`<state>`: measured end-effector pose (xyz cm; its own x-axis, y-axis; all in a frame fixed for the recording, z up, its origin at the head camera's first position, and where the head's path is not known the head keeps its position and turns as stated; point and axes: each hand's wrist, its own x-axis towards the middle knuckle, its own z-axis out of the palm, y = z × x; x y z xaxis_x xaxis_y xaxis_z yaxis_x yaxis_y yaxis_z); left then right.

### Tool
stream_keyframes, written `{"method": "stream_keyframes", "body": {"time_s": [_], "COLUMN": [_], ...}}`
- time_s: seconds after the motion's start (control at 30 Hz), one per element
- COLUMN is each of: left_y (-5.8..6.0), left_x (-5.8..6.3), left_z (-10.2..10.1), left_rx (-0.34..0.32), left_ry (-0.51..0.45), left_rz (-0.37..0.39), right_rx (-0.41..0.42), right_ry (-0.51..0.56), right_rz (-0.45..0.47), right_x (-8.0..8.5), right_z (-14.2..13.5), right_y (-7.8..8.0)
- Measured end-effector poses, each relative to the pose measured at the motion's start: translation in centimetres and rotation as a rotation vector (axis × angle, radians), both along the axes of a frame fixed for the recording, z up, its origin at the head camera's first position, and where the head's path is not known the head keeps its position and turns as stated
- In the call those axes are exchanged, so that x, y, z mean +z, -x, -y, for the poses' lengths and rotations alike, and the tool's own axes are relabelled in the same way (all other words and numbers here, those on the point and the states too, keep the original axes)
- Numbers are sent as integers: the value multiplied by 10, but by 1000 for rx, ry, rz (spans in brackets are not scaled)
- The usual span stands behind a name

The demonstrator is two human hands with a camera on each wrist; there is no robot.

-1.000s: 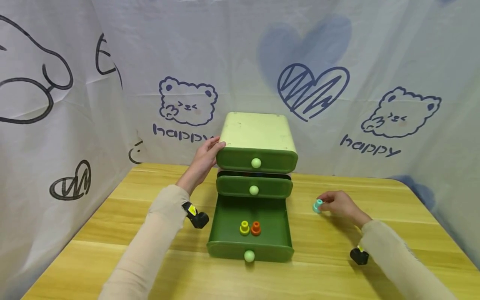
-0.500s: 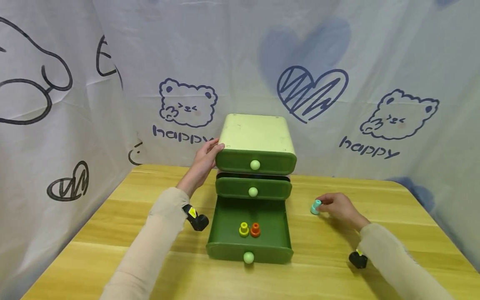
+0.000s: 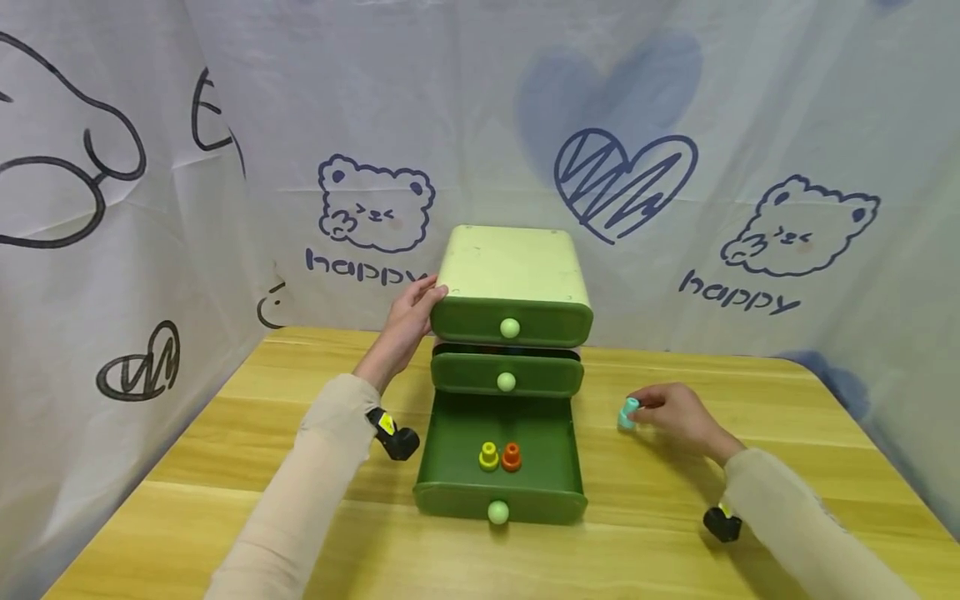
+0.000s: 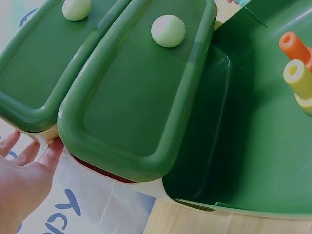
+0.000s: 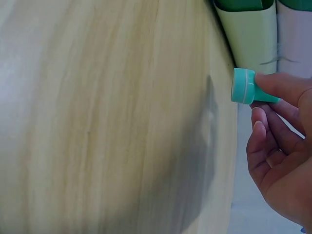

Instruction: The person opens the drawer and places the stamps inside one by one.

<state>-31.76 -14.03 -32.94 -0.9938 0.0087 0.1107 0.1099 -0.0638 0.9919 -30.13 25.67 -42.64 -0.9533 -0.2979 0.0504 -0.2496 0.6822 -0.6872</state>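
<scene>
My right hand [image 3: 678, 419] pinches a small teal stepped peg [image 3: 628, 413] between thumb and fingers, to the right of the drawer cabinet. In the right wrist view the peg [image 5: 243, 86] has its wide end turned away from the palm. My left hand [image 3: 406, 327] rests against the left side of the cabinet [image 3: 517, 265], near its top. Its fingers [image 4: 51, 154] lie along that side in the left wrist view. Inside the pulled-out bottom drawer [image 3: 457, 425] stand a yellow peg [image 3: 489, 457] and an orange peg [image 3: 512, 457], side by side.
The middle drawer [image 3: 472, 377] sticks out a little, and the top drawer [image 3: 472, 322] is closed. All have round pale green knobs. The cabinet stands on a wooden table [image 3: 660, 533], with a printed white cloth [image 3: 480, 100] behind it.
My right hand has shifted slightly to the left with the teal peg, which leans a bit more. The left hand keeps its place on the cabinet.
</scene>
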Motion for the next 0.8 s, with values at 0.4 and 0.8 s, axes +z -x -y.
{"method": "stream_keyframes", "body": {"time_s": [0.4,0.8], "left_y": [0,1], "left_x": [-1,-2], "left_z": [0,-1], "left_rx": [7,7], "left_ry": [-10,-17], "left_rz": [-4,-12], "right_rx": [59,155], "right_ry": [-17,-2], "right_rz": [-69,-143], "right_x": [18,29], "right_z": [21,36], "right_y": [-17,-28]}}
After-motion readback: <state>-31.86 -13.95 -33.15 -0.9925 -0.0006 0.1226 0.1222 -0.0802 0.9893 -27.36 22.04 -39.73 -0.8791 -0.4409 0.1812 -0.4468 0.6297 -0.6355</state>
